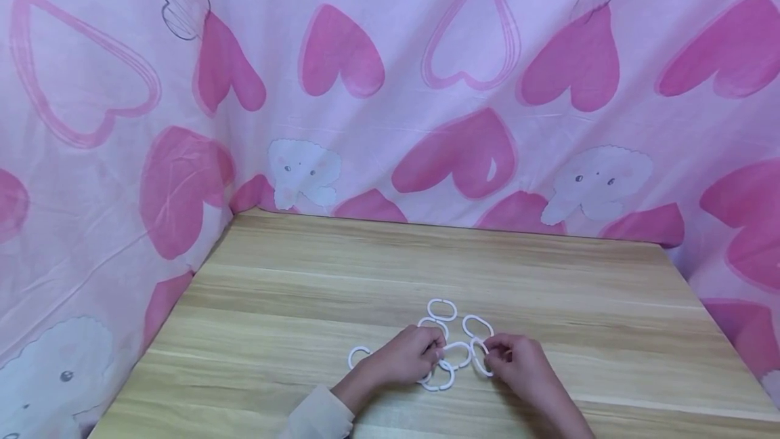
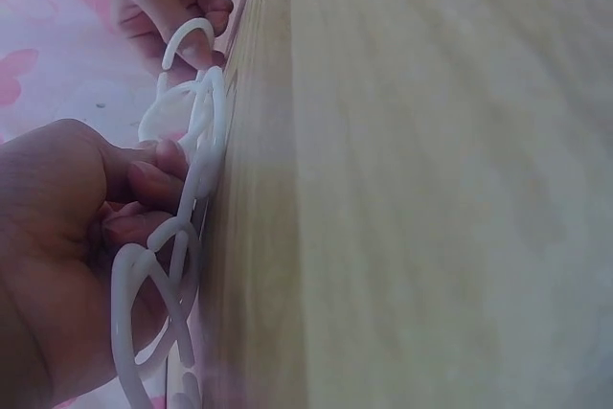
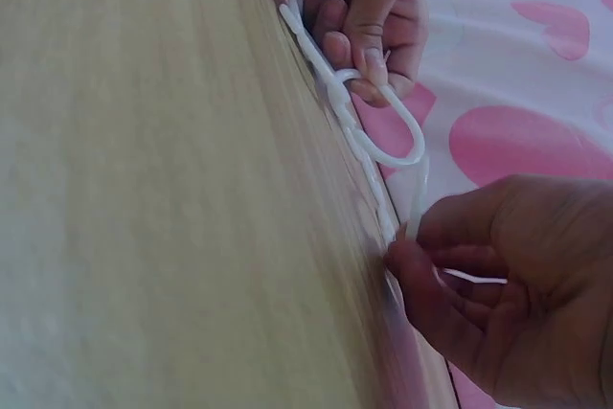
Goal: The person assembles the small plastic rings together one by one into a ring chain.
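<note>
White plastic oval chain links, each with a small gap in its side, lie in a loose cluster on the wooden table. My left hand [image 1: 411,356] pinches one end of a middle link [image 1: 457,366], which appears as a tilted loop [image 3: 410,122] in the right wrist view. To its right, my right hand [image 1: 523,364] pinches another link [image 1: 474,352] between thumb and fingertips. These two links meet at their ends; whether they are fully hooked I cannot tell. Linked loops [image 2: 123,318] hang or lie beside the left hand in the left wrist view.
Beyond the hands lie a far link [image 1: 441,300], one at the upper right [image 1: 478,317] and one at the left [image 1: 352,359]. A pink heart-patterned cloth [image 1: 390,127] hangs round the table's [image 1: 305,269] back and sides.
</note>
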Demonstrator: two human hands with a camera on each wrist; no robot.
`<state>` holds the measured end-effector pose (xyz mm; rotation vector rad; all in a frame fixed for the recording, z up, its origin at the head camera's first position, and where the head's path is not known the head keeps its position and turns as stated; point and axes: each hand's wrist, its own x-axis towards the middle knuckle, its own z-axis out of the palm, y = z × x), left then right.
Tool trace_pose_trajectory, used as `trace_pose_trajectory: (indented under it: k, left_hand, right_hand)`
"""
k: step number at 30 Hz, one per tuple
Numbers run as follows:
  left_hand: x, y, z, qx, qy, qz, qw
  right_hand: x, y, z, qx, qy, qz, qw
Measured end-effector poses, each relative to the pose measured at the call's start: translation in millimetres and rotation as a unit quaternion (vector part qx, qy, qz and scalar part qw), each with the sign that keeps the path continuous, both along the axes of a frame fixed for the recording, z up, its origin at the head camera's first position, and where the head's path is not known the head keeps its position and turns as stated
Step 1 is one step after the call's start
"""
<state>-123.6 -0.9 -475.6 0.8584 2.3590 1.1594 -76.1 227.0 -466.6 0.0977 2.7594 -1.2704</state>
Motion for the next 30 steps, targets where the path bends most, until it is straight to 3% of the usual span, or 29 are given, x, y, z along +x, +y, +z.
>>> trace_pose_trajectory:
  k: [5,8,11,14,18,22,25,30]
  left_hand:
    - [-0.2,0.5,-1.4,-0.002,0.007,-0.002,1.0]
    - [-0.3,0.5,-1.4,-0.004,0.006,-0.002,1.0]
    - [-0.2,0.5,-0.6,-0.005,0.004,-0.001,1.0]
    - [-0.3,0.4,0.6,-0.003,-0.002,0.001,1.0]
    - [-0.2,0.4,1.5,0.001,-0.009,0.003,1.0]
    - [-0.3,0.2,1.0,0.004,-0.008,0.0,1.0]
    - [-0.2,0.1,0.3,0.006,-0.008,-0.003,0.9999]
    - [0.5,-0.2,0.4,0.005,-0.013,-0.002,0.9999]
  right_hand:
    - [0.7,-3.7,0.5,0.06,0.027,-0.011,0.9978]
    - [0.6,-4.2,-0.4,0.066,0.033,-0.006,0.9972]
    - [0.0,-3.4,-2.4,0.031,0.017,0.013,0.9993]
    - [-1.1,-1.2,-5.4,-0.039,-0.01,0.048,0.998]
    - [-3.3,1.5,-8.9,-0.128,-0.047,0.086,0.9869]
    - [-6.3,0.7,-10.3,-0.183,-0.079,0.102,0.9746]
    - [-7.8,-0.5,-10.8,-0.192,-0.084,0.107,0.9719]
    - [-9.4,0.3,-10.0,-0.177,-0.069,0.101,0.9765]
